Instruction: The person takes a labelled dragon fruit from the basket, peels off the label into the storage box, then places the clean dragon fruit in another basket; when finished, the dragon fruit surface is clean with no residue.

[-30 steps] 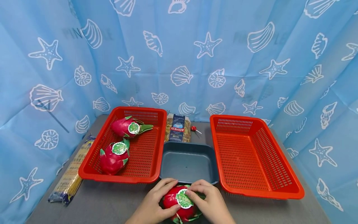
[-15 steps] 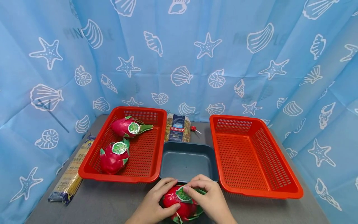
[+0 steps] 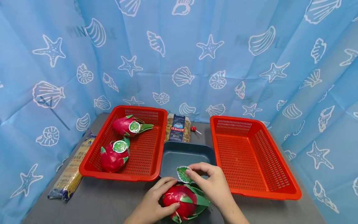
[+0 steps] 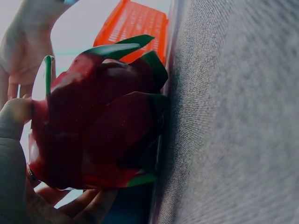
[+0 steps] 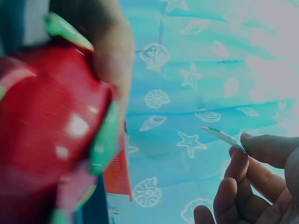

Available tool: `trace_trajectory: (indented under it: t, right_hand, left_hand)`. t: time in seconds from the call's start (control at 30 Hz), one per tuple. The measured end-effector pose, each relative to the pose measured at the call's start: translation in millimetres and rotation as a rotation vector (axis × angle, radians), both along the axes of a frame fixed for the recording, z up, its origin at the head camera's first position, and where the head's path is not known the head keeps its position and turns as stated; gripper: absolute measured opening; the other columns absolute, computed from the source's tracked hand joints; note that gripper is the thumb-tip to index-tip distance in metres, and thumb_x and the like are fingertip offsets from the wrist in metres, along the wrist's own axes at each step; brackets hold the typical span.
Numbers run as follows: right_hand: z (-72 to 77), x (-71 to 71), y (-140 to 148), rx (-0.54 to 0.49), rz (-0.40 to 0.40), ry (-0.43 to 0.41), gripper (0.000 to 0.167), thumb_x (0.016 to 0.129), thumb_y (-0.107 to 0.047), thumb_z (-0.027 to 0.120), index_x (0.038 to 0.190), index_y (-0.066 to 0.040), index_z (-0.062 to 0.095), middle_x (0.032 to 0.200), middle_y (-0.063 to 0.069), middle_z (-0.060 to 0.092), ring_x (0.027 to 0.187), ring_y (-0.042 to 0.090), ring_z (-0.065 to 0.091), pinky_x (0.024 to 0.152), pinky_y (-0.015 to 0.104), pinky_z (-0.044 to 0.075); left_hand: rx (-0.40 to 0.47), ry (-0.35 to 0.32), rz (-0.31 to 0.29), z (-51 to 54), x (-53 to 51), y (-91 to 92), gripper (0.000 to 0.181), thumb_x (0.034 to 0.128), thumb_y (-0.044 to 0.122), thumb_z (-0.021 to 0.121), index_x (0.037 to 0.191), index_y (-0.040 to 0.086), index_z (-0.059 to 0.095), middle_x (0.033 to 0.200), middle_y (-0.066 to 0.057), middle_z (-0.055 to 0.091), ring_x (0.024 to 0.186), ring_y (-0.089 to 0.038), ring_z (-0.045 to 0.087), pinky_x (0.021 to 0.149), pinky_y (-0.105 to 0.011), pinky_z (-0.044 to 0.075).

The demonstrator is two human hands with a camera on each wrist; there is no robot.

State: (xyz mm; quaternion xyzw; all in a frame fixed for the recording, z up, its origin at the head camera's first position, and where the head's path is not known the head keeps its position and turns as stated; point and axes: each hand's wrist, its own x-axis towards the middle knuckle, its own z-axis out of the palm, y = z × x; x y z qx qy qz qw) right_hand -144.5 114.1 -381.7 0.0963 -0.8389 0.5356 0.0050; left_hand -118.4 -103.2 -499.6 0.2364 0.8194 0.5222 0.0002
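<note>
My left hand [image 3: 155, 200] grips a red dragon fruit [image 3: 181, 199] with green scales at the front of the table. In the left wrist view, thumb and fingers lie round the same dragon fruit [image 4: 98, 126]. My right hand [image 3: 213, 183] pinches a round green-and-white sticker [image 3: 183, 175] between thumb and index finger, held just above the fruit. The right wrist view shows that sticker [image 5: 224, 137] edge-on, apart from the fruit. No sticker shows on the gripped fruit's upper side. Two more dragon fruits, one at the back [image 3: 124, 126] and one nearer [image 3: 113, 158], bear stickers.
Those two fruits lie in the left red basket [image 3: 120, 178]. A grey-blue tray [image 3: 188, 149] sits between it and the right red basket [image 3: 240, 161]. Behind stand a pasta bag [image 3: 177, 128] and a lollipop [image 3: 193, 128]. A spaghetti packet [image 3: 74, 168] lies far left.
The sticker was on the fruit, then partly lifted at its edge; now it is off, raised in my right hand. My left hand has kept its grip on the fruit.
</note>
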Motion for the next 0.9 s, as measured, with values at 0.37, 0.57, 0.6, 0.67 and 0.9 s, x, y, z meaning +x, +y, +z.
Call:
trace_trajectory:
  t: [0.37,0.57,0.6,0.67,0.9]
  right_hand:
    - [24.6,-52.6,-19.3,-0.028,-0.029,0.065,0.021,0.090,-0.017,0.082,0.106,-0.004,0.078,0.083,0.002,0.071,0.075,0.019,0.064,0.063,0.028,0.052]
    - [20.0,-89.8,-31.6,-0.035,-0.022,0.007,0.028,0.092,-0.017,0.079,0.117,-0.005,0.074,0.088,0.008,0.075,0.079,0.019,0.065,0.069,0.032,0.051]
    - [19.0,-94.2,-33.4,-0.031,-0.019,-0.004,0.029,0.092,-0.017,0.078,0.119,-0.006,0.074,0.089,0.008,0.076,0.079,0.019,0.066,0.069,0.032,0.051]
    - [16.7,-102.3,-36.5,-0.008,-0.005,-0.025,0.030,0.093,-0.018,0.077,0.121,-0.008,0.073,0.090,0.009,0.076,0.077,0.020,0.066,0.069,0.034,0.051]
    - [5.0,-128.8,-47.6,0.185,0.033,-0.157,0.028,0.094,-0.021,0.075,0.121,-0.012,0.075,0.087,0.004,0.076,0.075,0.028,0.067,0.062,0.035,0.050]
  left_hand:
    - [0.010,-0.020,-0.004,-2.0,0.3,-1.0,0.059,0.0918,0.043,0.077,0.143,0.020,0.060,0.136,0.002,0.057,0.117,-0.019,0.056,0.085,-0.031,0.057]
    - [0.028,-0.019,-0.014,-3.6,0.4,-0.9,0.058,0.0920,0.041,0.077,0.143,0.020,0.060,0.138,0.004,0.055,0.118,-0.019,0.056,0.086,-0.031,0.057]
    - [0.033,-0.016,-0.017,-3.9,0.5,-0.9,0.058,0.0921,0.041,0.077,0.143,0.019,0.060,0.138,0.003,0.055,0.118,-0.019,0.056,0.086,-0.031,0.057]
    - [0.040,-0.003,-0.018,-4.3,0.5,-0.7,0.058,0.0920,0.039,0.078,0.143,0.017,0.060,0.138,0.003,0.056,0.118,-0.019,0.056,0.087,-0.032,0.057]
    - [0.027,0.048,0.008,-3.2,0.3,-0.8,0.057,0.0911,0.040,0.079,0.142,0.020,0.061,0.137,0.007,0.056,0.117,-0.017,0.057,0.089,-0.033,0.056]
